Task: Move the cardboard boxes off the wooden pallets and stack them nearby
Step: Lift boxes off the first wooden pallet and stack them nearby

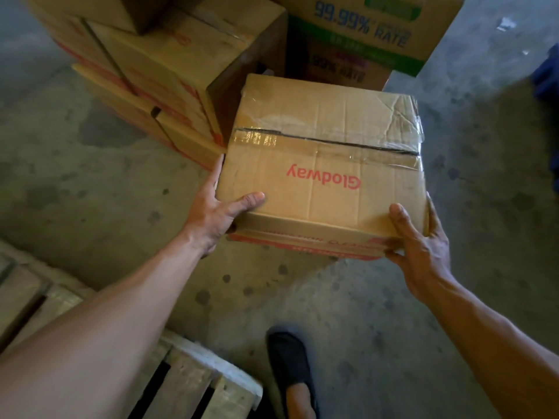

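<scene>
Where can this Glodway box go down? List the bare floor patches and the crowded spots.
Bare concrete lies left of the Glodway box, between the brown stack and the pallet. More lies right of it, toward the blue object. Behind the box is crowded: the stack and the printed carton stand close together.

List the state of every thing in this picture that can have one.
Glodway box: taped shut, held between both hands, far right corner creased.
Left hand: grips the box's near left corner, thumb on top.
Right hand: grips its near right corner, thumb on top.
Stacked boxes: closed, piled on the floor beyond the held box.
Printed box: stands beyond the held box, top out of view.
Wooden pallet: lies on the floor at lower left.
</scene>
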`<state>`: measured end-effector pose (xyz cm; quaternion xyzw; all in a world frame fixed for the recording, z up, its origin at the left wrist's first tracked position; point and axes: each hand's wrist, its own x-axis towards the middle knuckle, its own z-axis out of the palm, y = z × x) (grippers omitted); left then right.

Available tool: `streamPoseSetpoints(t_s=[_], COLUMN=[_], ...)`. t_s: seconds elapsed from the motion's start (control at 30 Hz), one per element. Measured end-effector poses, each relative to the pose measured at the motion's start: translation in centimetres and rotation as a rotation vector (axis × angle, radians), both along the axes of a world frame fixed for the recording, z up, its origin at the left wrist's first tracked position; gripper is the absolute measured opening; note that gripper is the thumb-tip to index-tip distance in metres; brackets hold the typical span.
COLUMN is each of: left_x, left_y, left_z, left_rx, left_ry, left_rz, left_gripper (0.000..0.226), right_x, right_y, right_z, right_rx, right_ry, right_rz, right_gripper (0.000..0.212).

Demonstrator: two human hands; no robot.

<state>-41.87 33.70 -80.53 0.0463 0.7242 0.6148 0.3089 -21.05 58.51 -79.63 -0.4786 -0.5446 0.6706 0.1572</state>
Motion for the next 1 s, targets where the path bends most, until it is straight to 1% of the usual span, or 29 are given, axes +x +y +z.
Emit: streamPoseSetpoints(t_s=[0.1, 0.17, 0.2, 0.27, 0.3, 0.43, 0.5, 0.57, 0.6, 0.7, 0.73, 0.8, 0.87, 0.93, 1.0], left_x=[3.8, 6.7, 8.1, 10.8, 12.1, 17.4, 20.6, 23.6, 25.1, 29.0, 30.3, 33.0, 35.7, 38.3, 41.0], left_y=[-2.9, -4.9, -5.9, -7.8, -8.6, -11.8, -13.4, -15.0, -15.7, -18.3, -19.2, -21.0, -22.5, -23.5, -24.5], left_z=[0.5, 0.6, 0.6, 0.7, 0.7, 1.4, 2.2, 3.2, 3.8, 4.5, 4.5, 4.1, 3.3, 2.2, 1.0], left_rx=[-0.001, 0.000, 0.005, 0.001, -0.005, -0.003, 0.011, 0.019, 0.033, 0.028, 0.016, 0.013, 0.043, 0.091, 0.097], left_ry=[-0.034, -0.052, -0.059, -0.061, -0.055, -0.032, -0.049, -0.056, -0.067, -0.072, -0.057, -0.017, -0.005, -0.023, -0.034], left_rz=[0.087, 0.155, 0.184, 0.246, 0.280, 0.456, 0.568, 0.694, 0.757, 0.914, 0.940, 0.971, 1.027, 1.092, 1.143], left_gripper=[0.120, 0.124, 0.126, 0.127, 0.126, 0.116, 0.110, 0.107, 0.107, 0.110, 0.110, 0.102, 0.089, 0.084, 0.081], right_x=[2.3, 3.3, 3.7, 4.1, 4.3, 4.2, 3.8, 3.0, 2.7, 1.8, 1.6, 1.9, 2.6, 3.6, 4.9], right_y=[-1.7, -2.8, -3.2, -3.8, -4.1, -5.3, -6.3, -7.7, -8.5, -11.6, -12.8, -15.2, -17.5, -19.4, -21.0], right_z=[0.8, 1.5, 1.8, 1.8, 1.8, 1.9, 2.2, 2.6, 2.8, 3.0, 2.9, 2.6, 1.8, 0.4, -1.1], right_rx=[-0.002, -0.017, -0.023, -0.026, -0.026, 0.020, 0.027, 0.031, 0.045, 0.118, 0.127, 0.125, 0.119, 0.091, 0.087], right_ry=[-0.018, -0.011, -0.003, 0.008, 0.004, -0.046, -0.049, -0.034, -0.028, -0.014, -0.005, 0.009, 0.028, 0.021, 0.007], right_rz=[0.054, 0.103, 0.136, 0.195, 0.225, 0.386, 0.504, 0.612, 0.675, 0.869, 0.922, 1.001, 1.071, 1.114, 1.154], right_gripper=[0.136, 0.133, 0.126, 0.106, 0.101, 0.113, 0.111, 0.105, 0.100, 0.064, 0.059, 0.062, 0.056, 0.057, 0.057])
